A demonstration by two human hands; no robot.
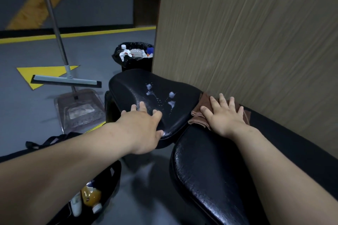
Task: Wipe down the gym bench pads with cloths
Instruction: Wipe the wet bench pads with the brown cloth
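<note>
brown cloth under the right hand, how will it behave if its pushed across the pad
The brown cloth lies folded in soft layers, so it is probably floppy and may bunch unless the right hand keeps it flat. The seat pad looks glossy, with white foam spots, so the cloth likely slides easily and soaks up the foam.

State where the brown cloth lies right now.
The cloth lies right of centre, flat under the right hand, at the gap between the two pads, beside the wooden panel.

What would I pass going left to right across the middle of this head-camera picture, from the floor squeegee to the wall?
Squeegee → clear dustpan → left hand → foam blobs on the seat pad → brown cloth → right hand → wood-look wall panel.
</note>
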